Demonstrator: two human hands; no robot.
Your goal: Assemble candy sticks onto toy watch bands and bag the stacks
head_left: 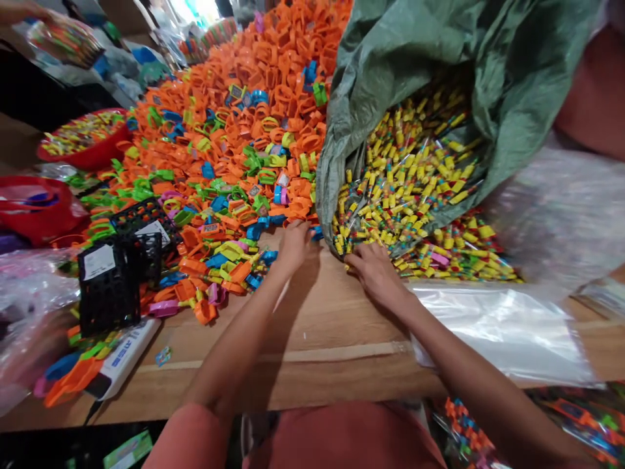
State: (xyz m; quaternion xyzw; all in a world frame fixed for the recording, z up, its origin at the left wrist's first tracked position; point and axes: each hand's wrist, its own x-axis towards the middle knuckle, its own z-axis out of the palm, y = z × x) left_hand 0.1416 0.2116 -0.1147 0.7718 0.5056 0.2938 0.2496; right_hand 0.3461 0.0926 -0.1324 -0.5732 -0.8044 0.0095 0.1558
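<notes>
My left hand (294, 246) reaches to the front edge of a heap of plastic toy watches (273, 98), mostly orange with some blue, green and yellow ones. Its fingers look loosely stretched beside blue pieces, with nothing visible gripped. My right hand (375, 270) is at the lower lip of a green woven sack (361, 85), fingers curled down among small clear tubes with yellow ends (400, 176). Whatever those fingertips pinch is hidden. The tubes spill from the sack's mouth onto the wooden table (332, 319).
Clear plastic bags (498, 326) lie flat at right. Black plastic trays (110, 280) and a white power strip (127, 358) are at left. Behind them stand a red basket (39, 212) and a red bowl of tubes (81, 156). Another person's hand (24, 12) holds a filled bag.
</notes>
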